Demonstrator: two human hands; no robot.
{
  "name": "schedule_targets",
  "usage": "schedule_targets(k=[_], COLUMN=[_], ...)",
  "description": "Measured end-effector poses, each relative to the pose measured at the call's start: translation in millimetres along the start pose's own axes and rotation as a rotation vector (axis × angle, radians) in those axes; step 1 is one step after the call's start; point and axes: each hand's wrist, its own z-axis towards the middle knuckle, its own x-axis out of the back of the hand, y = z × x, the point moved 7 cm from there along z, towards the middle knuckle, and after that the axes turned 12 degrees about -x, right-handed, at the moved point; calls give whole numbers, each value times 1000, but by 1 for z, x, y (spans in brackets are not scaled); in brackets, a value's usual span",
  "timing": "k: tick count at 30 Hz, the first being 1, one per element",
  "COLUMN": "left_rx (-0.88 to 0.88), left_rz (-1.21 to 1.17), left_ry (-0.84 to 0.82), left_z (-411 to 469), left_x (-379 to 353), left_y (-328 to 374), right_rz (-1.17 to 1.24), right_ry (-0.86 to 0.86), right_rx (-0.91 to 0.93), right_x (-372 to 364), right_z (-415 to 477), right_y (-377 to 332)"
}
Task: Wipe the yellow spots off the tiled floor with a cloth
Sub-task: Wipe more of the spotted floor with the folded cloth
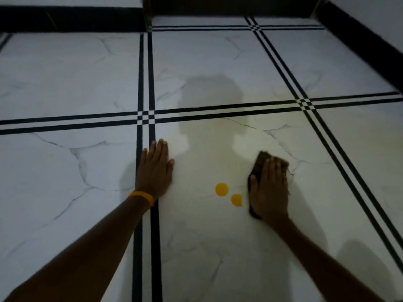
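Note:
Two round yellow spots lie on the white marbled floor tile (207, 247): a larger spot (222, 189) and a smaller one (236, 200), cut off at its right side. My right hand (269, 188) presses flat on a brown cloth (259, 163) just right of the smaller spot; the cloth shows beyond the fingertips and along the thumb side. My left hand (156, 171) rests flat on the floor with fingers together, well left of the spots, holding nothing. An orange band (141, 196) circles the left wrist.
Black double lines (148, 83) border the large tiles and cross left of my left hand and beyond both hands. A dark skirting (72, 19) runs along the far wall and the right wall (370, 46). A faint yellowish smear (257, 114) tints the tile beyond the cloth.

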Motion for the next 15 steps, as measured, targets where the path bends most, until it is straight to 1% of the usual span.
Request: schedule_targets(k=[3, 4, 6, 7, 8, 9, 11, 12, 13, 14, 15], left_rx=[-1, -1, 0, 3, 6, 5, -3, -4, 1, 0, -4], left_rz=[5, -2, -9, -9, -13, -21, -32, -31, -39, -42, -38], left_ry=[24, 29, 30, 28, 25, 21, 26, 34, 38, 39, 39], left_z=[0, -1, 1, 2, 1, 1, 1, 1, 1, 1, 1], left_x=[-3, -3, -5, -6, -7, -8, -8, -7, -7, -7, -7], left_y=[1, 1, -2, -4, -5, -6, -5, -6, -6, -7, -6], right_rz=[-5, 12, 21, 41, 46, 71, 58, 29, -24, -79, -109], right_ry=[69, 73, -1, -9, -5, 7, 7, -50, -132, -202, -232], right_rx=[-65, -92, -148, -122, -36, 100, 511, 708, 861, 961, 1025], right_x=[1, 0, -10, -13, -14, -16, -30, -38, -41, -41, -43], right_z=[82, 107, 146, 159, 165, 162, 119, 79, 44, 22, 17], right_y=[2, -8, -45, -72, -107, -146, -212, -228, -227, -211, -183])
